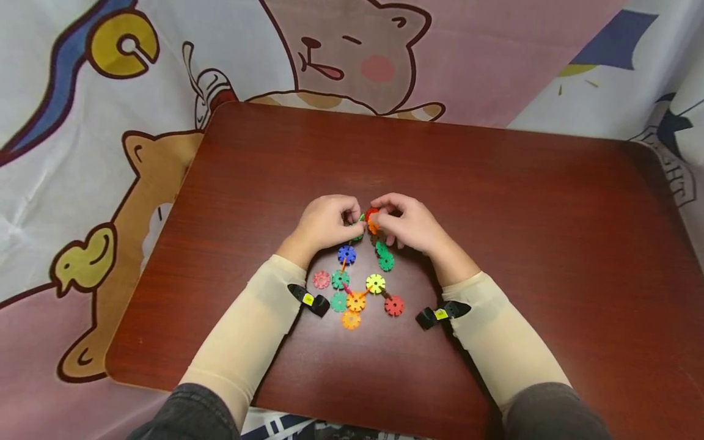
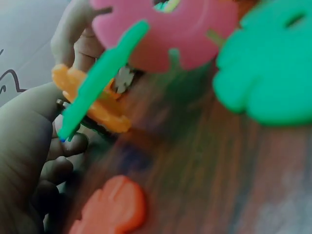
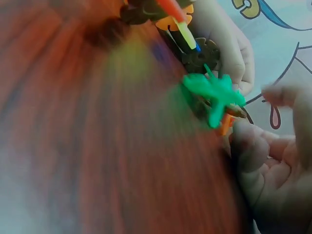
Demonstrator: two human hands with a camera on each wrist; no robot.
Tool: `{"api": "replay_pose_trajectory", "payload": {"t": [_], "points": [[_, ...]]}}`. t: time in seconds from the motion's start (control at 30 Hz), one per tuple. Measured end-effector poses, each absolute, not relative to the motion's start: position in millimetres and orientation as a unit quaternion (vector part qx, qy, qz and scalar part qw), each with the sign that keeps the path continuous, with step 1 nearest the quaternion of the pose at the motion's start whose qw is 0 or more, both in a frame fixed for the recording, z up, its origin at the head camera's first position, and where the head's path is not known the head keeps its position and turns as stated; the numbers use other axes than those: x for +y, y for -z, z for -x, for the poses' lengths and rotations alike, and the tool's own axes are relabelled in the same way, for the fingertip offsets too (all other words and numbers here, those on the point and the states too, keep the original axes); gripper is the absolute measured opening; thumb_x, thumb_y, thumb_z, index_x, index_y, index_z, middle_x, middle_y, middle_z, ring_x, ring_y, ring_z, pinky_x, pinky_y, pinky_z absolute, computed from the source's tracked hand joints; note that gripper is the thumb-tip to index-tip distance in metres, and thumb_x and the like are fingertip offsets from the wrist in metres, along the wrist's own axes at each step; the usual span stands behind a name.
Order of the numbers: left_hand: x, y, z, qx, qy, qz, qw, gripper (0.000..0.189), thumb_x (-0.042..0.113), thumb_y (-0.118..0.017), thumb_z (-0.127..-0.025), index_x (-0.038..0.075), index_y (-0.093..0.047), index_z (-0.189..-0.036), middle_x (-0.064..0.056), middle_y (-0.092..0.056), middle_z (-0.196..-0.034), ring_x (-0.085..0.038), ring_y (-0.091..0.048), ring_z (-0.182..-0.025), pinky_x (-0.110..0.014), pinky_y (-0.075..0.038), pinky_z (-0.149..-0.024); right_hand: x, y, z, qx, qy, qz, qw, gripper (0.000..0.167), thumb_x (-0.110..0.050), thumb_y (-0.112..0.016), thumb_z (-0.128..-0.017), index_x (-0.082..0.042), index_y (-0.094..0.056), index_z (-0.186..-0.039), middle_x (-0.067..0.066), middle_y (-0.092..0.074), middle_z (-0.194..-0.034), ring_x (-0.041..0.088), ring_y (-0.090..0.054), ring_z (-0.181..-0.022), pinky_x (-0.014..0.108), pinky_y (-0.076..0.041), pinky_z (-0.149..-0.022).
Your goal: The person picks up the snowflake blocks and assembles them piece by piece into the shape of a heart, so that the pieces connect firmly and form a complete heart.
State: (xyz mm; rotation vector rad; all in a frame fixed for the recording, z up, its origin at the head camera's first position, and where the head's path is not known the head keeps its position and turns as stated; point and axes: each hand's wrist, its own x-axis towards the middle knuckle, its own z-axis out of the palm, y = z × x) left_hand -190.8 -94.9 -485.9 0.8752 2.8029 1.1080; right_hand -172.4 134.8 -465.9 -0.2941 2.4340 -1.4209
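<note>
Several notched plastic discs are slotted together in a chain on the table. At its far end my left hand (image 1: 329, 221) pinches a green disc (image 1: 357, 233) between thumb and fingers, which hide much of it. Beside it, the thumb and fingers of my right hand (image 1: 409, 225) pinch an orange disc (image 1: 373, 225) with a red one against it. Two green discs (image 1: 386, 262) hang below the right hand. Nearer to me the chain runs through a blue disc (image 1: 347, 255), a green disc (image 1: 340, 280), an orange disc (image 1: 355, 301), a yellow disc (image 1: 376, 283) and a red disc (image 1: 394, 305).
A pink disc (image 1: 321, 280), a teal disc (image 1: 338, 302) and a pale orange disc (image 1: 351, 319) sit around the chain's near part. All this stands on a brown wooden table (image 1: 522, 244) with rounded corners. A cartoon-printed cloth (image 1: 473, 67) hangs behind it.
</note>
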Motion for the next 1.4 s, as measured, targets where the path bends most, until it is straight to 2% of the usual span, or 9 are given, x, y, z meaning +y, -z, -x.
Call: {"api": "replay_pose_trajectory", "payload": {"t": [0.13, 0.27, 0.4, 0.67, 1.07, 1.4], "points": [[-95.3, 489.6, 192.5, 0.881, -0.381, -0.282, -0.001, 0.014, 0.028, -0.083, -0.086, 0.019, -0.073, -0.086, 0.007, -0.068, -0.081, -0.011, -0.059, -0.072, -0.031, -0.049, -0.07, 131.0, 467.3, 175.0, 0.856, 0.489, 0.081, 0.145, 0.027, -0.032, -0.067, -0.106, -0.008, -0.071, -0.119, 0.012, -0.067, -0.076, 0.027, -0.062, -0.052, 0.037, -0.055, -0.048], [-96.6, 491.5, 194.8, 0.871, -0.405, -0.278, -0.001, 0.013, 0.027, -0.086, -0.085, 0.019, -0.075, -0.085, 0.008, -0.069, -0.079, -0.009, -0.059, -0.07, -0.03, -0.049, -0.068, 126.8, 468.5, 178.8, 0.854, 0.498, 0.077, 0.13, 0.02, -0.022, -0.072, -0.102, -0.006, -0.073, -0.114, 0.008, -0.073, -0.08, 0.023, -0.063, -0.052, 0.034, -0.055, -0.049], [-98.9, 491.9, 195.9, 0.867, -0.415, -0.276, -0.001, 0.015, 0.026, -0.087, -0.084, 0.021, -0.074, -0.08, 0.01, -0.066, -0.074, -0.009, -0.056, -0.063, -0.03, -0.046, -0.063, 126.3, 470.6, 181.7, 0.829, 0.54, 0.06, 0.131, 0.019, -0.013, -0.074, -0.099, -0.002, -0.072, -0.114, 0.011, -0.075, -0.084, 0.018, -0.064, -0.053, 0.03, -0.056, -0.05], [-100.7, 491.4, 194.9, 0.851, -0.45, -0.269, 0.005, 0.014, 0.025, -0.089, -0.084, 0.021, -0.077, -0.077, 0.011, -0.067, -0.07, -0.009, -0.056, -0.058, -0.03, -0.046, -0.059, 131.5, 474.3, 185.7, 0.758, 0.634, 0.01, 0.152, 0.019, -0.003, -0.071, -0.099, 0.007, -0.067, -0.114, 0.013, -0.072, -0.08, 0.013, -0.065, -0.057, 0.026, -0.058, -0.055], [-98.5, 492.6, 194.8, 0.848, -0.45, -0.279, 0.003, 0.015, 0.026, -0.092, -0.084, 0.023, -0.08, -0.075, 0.015, -0.068, -0.068, -0.008, -0.056, -0.058, -0.03, -0.043, -0.058, 134.8, 474.0, 186.5, 0.741, 0.65, -0.001, 0.172, 0.022, -0.003, -0.069, -0.101, 0.01, -0.065, -0.118, 0.011, -0.071, -0.08, 0.012, -0.065, -0.057, 0.024, -0.058, -0.056], [-96.1, 492.4, 194.2, 0.84, -0.46, -0.287, 0.003, 0.013, 0.024, -0.092, -0.083, 0.022, -0.082, -0.074, 0.016, -0.07, -0.069, -0.006, -0.06, -0.062, -0.028, -0.047, -0.059, 138.3, 472.4, 187.5, 0.744, 0.641, -0.01, 0.186, 0.022, -0.005, -0.069, -0.101, 0.009, -0.067, -0.118, 0.006, -0.069, -0.075, 0.01, -0.061, -0.055, 0.022, -0.056, -0.055]]}}
